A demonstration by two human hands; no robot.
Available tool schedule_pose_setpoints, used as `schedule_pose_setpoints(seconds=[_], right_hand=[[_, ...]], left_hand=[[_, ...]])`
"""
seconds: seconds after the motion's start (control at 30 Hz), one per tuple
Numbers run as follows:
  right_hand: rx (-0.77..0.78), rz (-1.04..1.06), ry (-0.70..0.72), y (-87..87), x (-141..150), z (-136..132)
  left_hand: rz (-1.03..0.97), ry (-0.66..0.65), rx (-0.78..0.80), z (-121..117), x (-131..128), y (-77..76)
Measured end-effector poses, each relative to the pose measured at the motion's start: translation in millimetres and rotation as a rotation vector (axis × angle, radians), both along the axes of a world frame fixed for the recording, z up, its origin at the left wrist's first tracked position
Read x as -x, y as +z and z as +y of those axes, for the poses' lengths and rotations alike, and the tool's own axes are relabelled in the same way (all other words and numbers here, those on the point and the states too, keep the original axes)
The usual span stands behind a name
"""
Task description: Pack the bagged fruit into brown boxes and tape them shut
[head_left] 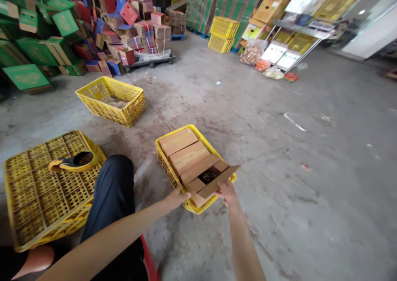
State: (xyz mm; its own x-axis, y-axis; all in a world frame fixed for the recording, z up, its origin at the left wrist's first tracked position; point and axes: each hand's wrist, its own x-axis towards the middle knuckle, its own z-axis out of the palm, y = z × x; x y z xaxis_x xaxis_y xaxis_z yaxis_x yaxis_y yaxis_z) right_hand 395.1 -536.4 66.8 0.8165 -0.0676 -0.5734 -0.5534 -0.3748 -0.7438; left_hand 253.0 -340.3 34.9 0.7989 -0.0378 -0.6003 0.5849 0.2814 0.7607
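A yellow plastic crate [169,170] on the floor holds brown cardboard boxes [190,157] packed in a row. The nearest cardboard box [194,185] has its top flaps raised, with dark contents I cannot make out showing in the gap. My right hand [228,192] is closed on the edge of that box's near flap [218,181], which tilts up. At the left near corner, my left hand [177,199] is closed against the same box by the crate rim, its thumb pointing inward; the other fingers are partly hidden.
An upturned yellow crate [34,190] at my left carries a tape dispenser [74,162]. Another yellow crate [124,114] stands farther ahead with some scraps inside. Piled green boxes [39,51] and red boxes [128,14] fill the back left; a metal rack [305,30] stands back right.
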Motion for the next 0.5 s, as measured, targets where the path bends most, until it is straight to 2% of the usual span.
schedule_pose_setpoints(seconds=[0.13,0.2,0.27,0.37,0.43,0.5], right_hand=[[-0.086,-0.119,0.086,69.8,15.7,1.9],[-0.136,-0.218,0.131,102.4,35.1,13.9],[-0.165,-0.304,0.172,126.4,58.8,38.4],[-0.257,-0.388,0.189,141.7,97.6,98.4],[-0.355,-0.366,0.189,140.4,125.5,149.4],[-0.501,-0.308,0.219,133.6,156.7,202.9]], left_hand=[[0.121,0.101,0.103,5.7,5.2,38.8],[0.057,0.181,0.138,13.3,9.7,64.2],[-0.091,0.284,0.154,28.4,16.8,88.9],[-0.351,0.470,0.119,69.6,35.9,117.5],[-0.467,0.608,0.022,109.0,57.5,128.3],[-0.532,0.736,-0.113,154.1,88.3,132.1]])
